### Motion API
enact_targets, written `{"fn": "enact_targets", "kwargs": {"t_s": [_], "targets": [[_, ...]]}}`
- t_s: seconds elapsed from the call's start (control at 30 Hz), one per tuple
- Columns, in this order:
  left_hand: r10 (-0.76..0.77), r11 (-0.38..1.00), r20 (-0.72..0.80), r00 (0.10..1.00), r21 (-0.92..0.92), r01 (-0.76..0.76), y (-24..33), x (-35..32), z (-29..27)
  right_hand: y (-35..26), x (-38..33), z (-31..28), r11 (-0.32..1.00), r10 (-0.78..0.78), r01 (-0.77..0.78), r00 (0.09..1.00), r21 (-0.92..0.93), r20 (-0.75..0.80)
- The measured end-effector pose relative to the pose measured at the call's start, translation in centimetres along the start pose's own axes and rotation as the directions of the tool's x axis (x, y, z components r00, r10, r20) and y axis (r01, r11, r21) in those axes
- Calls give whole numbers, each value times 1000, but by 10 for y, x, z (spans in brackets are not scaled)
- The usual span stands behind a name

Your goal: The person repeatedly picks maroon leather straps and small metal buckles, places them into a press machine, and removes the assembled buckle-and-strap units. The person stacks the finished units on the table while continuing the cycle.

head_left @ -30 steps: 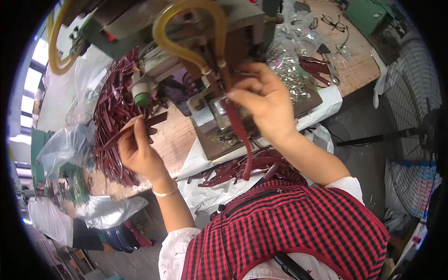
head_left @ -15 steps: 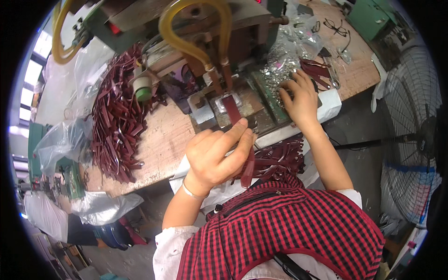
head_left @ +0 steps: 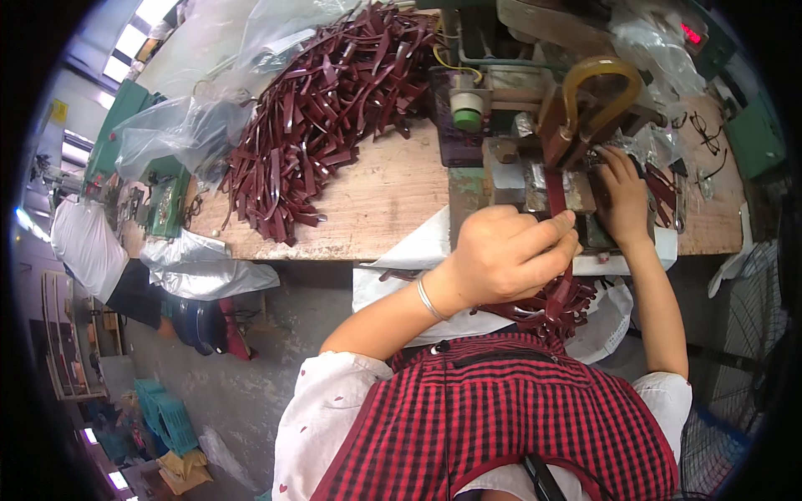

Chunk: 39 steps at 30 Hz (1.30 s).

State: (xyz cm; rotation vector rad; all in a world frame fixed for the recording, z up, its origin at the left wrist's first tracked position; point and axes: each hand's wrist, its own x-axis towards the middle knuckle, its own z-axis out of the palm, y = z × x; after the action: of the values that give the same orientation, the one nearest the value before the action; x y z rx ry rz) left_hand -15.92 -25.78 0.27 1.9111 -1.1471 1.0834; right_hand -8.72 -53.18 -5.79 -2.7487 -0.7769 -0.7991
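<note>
My left hand (head_left: pixel 514 257) pinches a dark red strap (head_left: pixel 555 194) between thumb and fingers. The strap's far end lies on the metal bed of a small press (head_left: pixel 576 125), below its upright tool; its near end hangs below my fingers. To the right of the bed, my right hand (head_left: pixel 625 200) reaches over the small shiny metal parts, its fingers stretched out and apart from the thumb. The fingertips are partly hidden by the press, and nothing shows in them. A yellow hose (head_left: pixel 603 68) loops above the press.
A large heap of dark red straps (head_left: pixel 334 108) covers the table (head_left: pixel 393 200) left of the press. More straps (head_left: pixel 543 311) lie below the table edge, near my lap. Glasses (head_left: pixel 706 134) rest at the far right. A fan (head_left: pixel 739 309) stands right of me.
My view has swung left, so the press and hands sit further right. My left hand keeps its pinch on the strap. The right hand appears closer to the press bed.
</note>
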Motion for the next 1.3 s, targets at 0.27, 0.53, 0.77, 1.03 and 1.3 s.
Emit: {"fn": "enact_targets", "kwargs": {"t_s": [0.27,0.53,0.77,1.03,1.3], "targets": [[-246,784,-202,948,534,318,-42,-60,-93,-19,-28,-6,689,656,-496,736,529,-165],[-557,452,-13,830,834,316,-211,-53,-117,-39,8,-4,542,687,-455,724,707,-61],[-676,557,76,733,704,440,-218,-133,-75,-19,-59,-23,603,736,-548,662,580,-140],[-817,540,-194,543,75,838,-155,-99,-46,-75,3,-73,462,610,-386,792,799,30],[-893,448,-209,399,-328,832,-96,-123,-31,-115,44,-35,214,655,-272,753,938,69]]}}
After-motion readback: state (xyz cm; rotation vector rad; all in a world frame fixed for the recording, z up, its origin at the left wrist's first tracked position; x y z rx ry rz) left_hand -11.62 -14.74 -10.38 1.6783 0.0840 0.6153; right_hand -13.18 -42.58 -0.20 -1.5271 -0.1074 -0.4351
